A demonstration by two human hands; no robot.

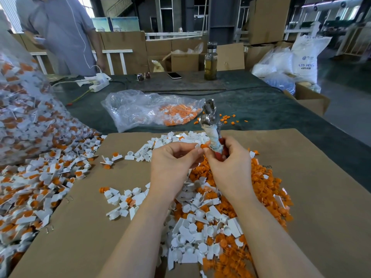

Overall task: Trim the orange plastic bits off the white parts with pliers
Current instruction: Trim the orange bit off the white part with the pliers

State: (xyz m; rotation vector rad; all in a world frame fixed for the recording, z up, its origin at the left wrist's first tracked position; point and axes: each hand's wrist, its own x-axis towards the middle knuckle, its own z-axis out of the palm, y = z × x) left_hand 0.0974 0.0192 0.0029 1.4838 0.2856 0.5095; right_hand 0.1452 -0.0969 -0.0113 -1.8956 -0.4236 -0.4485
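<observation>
Orange bit point(204, 146) sits pinched between both hands' fingertips, the right hand point(226, 163) also gripping cloth-wrapped pliers point(212, 127) upright, the left hand point(174, 159) holding the part; it could slip into the mixed pile point(210, 221) below.

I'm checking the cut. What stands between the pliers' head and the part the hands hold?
Nothing visible. The pliers point up in the right hand, head away from the part pinched by the left hand.

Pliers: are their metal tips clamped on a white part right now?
No. The pliers point upward in the right hand, tips bare, while the left hand pinches a small orange bit beside the handle.
</observation>
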